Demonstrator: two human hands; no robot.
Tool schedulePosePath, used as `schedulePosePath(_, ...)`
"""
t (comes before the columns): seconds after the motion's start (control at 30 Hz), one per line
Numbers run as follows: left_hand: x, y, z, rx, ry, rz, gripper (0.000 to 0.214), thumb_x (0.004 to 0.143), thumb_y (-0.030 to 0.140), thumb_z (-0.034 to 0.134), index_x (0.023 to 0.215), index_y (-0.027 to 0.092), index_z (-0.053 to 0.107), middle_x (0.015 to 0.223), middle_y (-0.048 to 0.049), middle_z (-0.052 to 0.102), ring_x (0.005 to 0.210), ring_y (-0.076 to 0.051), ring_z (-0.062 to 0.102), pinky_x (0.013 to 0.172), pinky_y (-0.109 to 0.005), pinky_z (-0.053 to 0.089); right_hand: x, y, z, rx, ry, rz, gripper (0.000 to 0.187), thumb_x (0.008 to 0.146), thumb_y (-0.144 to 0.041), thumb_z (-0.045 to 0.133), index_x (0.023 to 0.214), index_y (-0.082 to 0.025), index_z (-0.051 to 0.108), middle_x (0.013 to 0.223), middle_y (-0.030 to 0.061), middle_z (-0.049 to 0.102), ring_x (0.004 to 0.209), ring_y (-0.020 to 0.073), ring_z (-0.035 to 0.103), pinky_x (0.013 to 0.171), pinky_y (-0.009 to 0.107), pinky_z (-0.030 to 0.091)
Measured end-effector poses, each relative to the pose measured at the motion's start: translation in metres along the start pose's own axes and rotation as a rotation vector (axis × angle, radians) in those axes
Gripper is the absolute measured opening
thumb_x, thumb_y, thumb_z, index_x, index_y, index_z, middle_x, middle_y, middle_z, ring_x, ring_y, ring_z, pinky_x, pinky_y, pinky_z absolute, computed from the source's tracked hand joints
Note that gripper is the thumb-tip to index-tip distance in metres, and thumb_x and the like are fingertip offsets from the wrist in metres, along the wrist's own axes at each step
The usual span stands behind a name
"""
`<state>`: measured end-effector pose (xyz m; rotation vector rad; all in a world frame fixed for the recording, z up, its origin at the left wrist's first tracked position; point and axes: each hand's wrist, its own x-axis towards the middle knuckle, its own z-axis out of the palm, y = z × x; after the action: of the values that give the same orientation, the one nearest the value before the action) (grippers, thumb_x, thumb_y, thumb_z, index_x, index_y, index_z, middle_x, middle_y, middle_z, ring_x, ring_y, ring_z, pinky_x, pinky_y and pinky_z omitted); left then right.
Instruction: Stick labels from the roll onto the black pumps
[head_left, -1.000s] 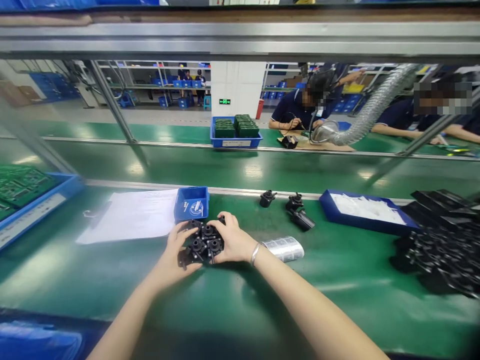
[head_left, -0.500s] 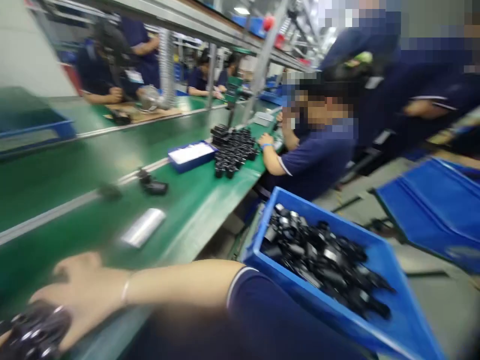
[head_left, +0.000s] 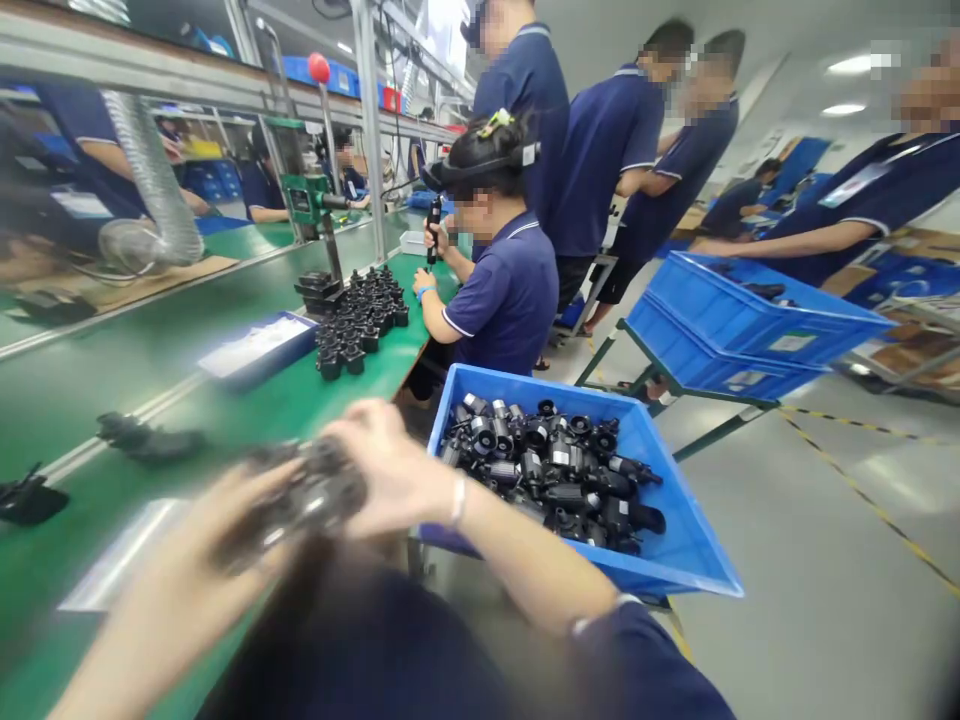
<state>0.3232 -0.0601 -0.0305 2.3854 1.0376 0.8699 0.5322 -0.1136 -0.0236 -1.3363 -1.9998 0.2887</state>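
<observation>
My left hand (head_left: pixel 199 550) and my right hand (head_left: pixel 394 465) are closed around a cluster of shiny black parts (head_left: pixel 311 500), held over the edge of the green worktop. Motion blurs the cluster, so its exact kind and number cannot be told. Just right of my right hand stands a blue bin (head_left: pixel 679 490), with many black cylindrical parts (head_left: pixel 555 470) heaped inside. A silvery flat piece (head_left: pixel 124 550) lies on the bench beside my left hand. Farther left rest a dark part (head_left: pixel 142 435) and another black part (head_left: pixel 30 497).
A white-filled blue tray (head_left: pixel 259 350) and a cluster of black parts (head_left: pixel 360 320) sit farther along the green bench (head_left: pixel 300 405). A seated co-worker (head_left: pixel 495 270) holds a black tool there. Stacked blue crates (head_left: pixel 750 320) stand on a rack at right; several people stand behind.
The view has swung right. My right hand, with the black parts, has come up from the bench at lower left towards the bin. My left hand has come into view on the parts.
</observation>
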Motion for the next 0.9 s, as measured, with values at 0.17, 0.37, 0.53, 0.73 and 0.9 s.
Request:
schedulePosePath(0.17,0.100,0.063,0.126,-0.438,-0.282,0.245,0.056,0.069,0.019,0.068,0.124,0.027,0.062,0.125,-0.0049,0.063,0.117,-0.027,0.057,0.104,-0.041,0.043,-0.071,0.098,-0.101,-0.105,0.063,0.501,0.079,0.051,-0.034,0.084,0.121,-0.020,0.051,0.121,0.0085,0.035,0.121,0.0289,0.040,0.108,0.043,0.034)
schedulePosePath(0.37,0.145,0.086,0.244,-0.521,-0.338,0.234,0.049,0.066,0.011,0.070,0.114,0.018,0.065,0.113,-0.0098,0.066,0.111,-0.027,0.059,0.103,-0.047,0.043,-0.113,0.193,-0.119,-0.155,0.082,0.745,0.070,0.056,-0.034,0.083,0.117,-0.014,0.057,0.115,0.0096,0.042,0.114,0.0295,0.051,0.106,0.046,0.038)
schedulePosePath(0.53,0.140,0.070,0.263,-0.455,-0.390,0.255,0.060,0.067,0.012,0.071,0.125,0.017,0.057,0.133,-0.0146,0.051,0.128,-0.028,0.046,0.112,-0.047,0.034,-0.125,0.220,-0.111,-0.153,0.058,0.730,0.081,0.058,-0.032,0.083,0.131,-0.016,0.051,0.131,0.0144,0.040,0.127,0.0306,0.045,0.110,0.044,0.033)
schedulePosePath(0.73,0.134,0.065,0.282,-0.396,-0.483,0.218,0.056,0.077,0.011,0.062,0.131,0.012,0.048,0.145,-0.0251,0.036,0.142,-0.039,0.027,0.112,-0.062,0.024,-0.122,0.212,-0.124,-0.250,0.138,0.720,0.050,0.074,-0.026,0.071,0.122,-0.014,0.059,0.131,0.0169,0.044,0.130,0.0321,0.044,0.110,0.048,0.034)
schedulePosePath(0.9,0.104,0.070,0.223,-0.412,-0.453,0.272,0.059,0.080,0.021,0.064,0.136,0.016,0.045,0.151,-0.0195,0.034,0.145,-0.034,0.020,0.117,-0.054,0.023,-0.117,0.155,-0.124,-0.248,0.175,0.578,0.034,0.087,-0.034,0.057,0.118,-0.020,0.060,0.131,0.0158,0.047,0.122,0.0317,0.050,0.096,0.051,0.048)
